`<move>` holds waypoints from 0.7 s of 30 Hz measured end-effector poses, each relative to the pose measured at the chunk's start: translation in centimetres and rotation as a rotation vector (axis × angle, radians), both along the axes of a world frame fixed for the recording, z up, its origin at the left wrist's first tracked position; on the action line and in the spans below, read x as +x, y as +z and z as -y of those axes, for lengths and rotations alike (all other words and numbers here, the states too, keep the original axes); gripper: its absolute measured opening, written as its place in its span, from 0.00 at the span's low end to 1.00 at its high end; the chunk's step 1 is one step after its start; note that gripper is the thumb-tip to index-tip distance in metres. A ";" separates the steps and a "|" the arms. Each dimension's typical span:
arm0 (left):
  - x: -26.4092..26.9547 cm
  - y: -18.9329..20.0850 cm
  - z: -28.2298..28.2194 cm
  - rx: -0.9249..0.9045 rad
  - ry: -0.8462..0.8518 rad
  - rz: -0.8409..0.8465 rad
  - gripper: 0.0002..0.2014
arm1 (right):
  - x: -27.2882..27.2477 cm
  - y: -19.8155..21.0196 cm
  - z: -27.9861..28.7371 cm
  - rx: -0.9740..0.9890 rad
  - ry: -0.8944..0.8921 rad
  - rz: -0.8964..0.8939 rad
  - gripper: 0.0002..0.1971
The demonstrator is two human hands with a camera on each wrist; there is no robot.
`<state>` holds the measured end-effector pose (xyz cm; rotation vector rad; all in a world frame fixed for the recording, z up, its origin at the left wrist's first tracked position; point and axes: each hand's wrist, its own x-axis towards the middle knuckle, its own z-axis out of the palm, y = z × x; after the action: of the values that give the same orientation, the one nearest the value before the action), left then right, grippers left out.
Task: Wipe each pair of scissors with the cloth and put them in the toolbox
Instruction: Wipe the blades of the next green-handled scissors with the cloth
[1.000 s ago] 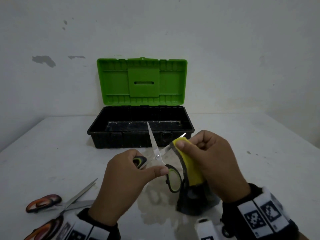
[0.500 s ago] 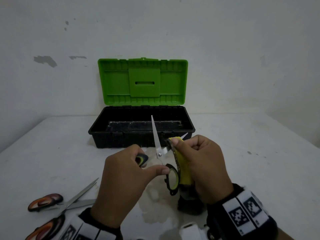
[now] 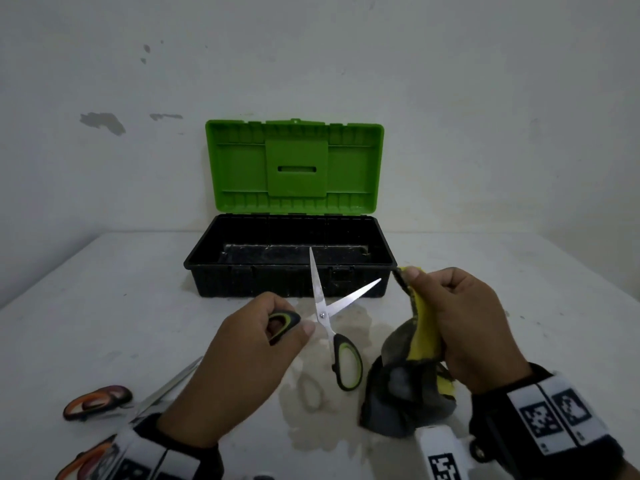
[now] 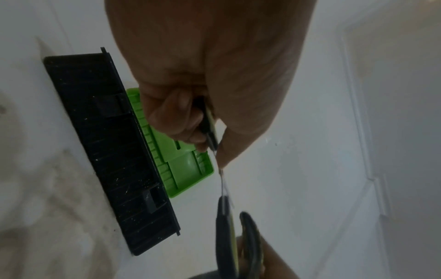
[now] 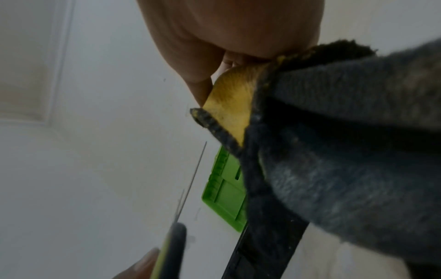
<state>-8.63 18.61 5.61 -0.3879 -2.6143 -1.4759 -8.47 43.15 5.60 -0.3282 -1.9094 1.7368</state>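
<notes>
My left hand (image 3: 263,344) grips one black-and-green handle of the spread scissors (image 3: 323,306), blades pointing up toward the toolbox; the other handle (image 3: 346,363) hangs free. In the left wrist view the curled fingers (image 4: 176,120) wrap that scissors handle (image 4: 210,128). My right hand (image 3: 460,327) pinches the yellow-and-grey cloth (image 3: 420,337), held just right of the blades and apart from them; it droops to the table. The right wrist view shows the cloth (image 5: 334,151) close up. The black toolbox (image 3: 291,282) stands with its green lid (image 3: 294,168) raised.
Orange-handled scissors (image 3: 97,407) lie on the white table (image 3: 138,306) at the lower left, with another orange-handled pair (image 3: 78,462) at the frame's bottom edge. A damp stain (image 3: 311,410) marks the table between my hands. The wall rises just behind the toolbox.
My right hand slid the cloth off the right blade and drew away to the right. The left hand kept hold of the scissors, blades still spread.
</notes>
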 end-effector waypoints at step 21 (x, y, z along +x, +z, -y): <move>-0.5 -1.0 -1.9 0.772 -0.003 0.420 0.11 | 1.2 2.5 0.7 0.282 0.497 0.040 0.04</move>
<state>-9.16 20.47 4.65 0.0111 -2.0147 -2.6066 -7.32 42.44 8.10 0.2389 -2.3724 1.7188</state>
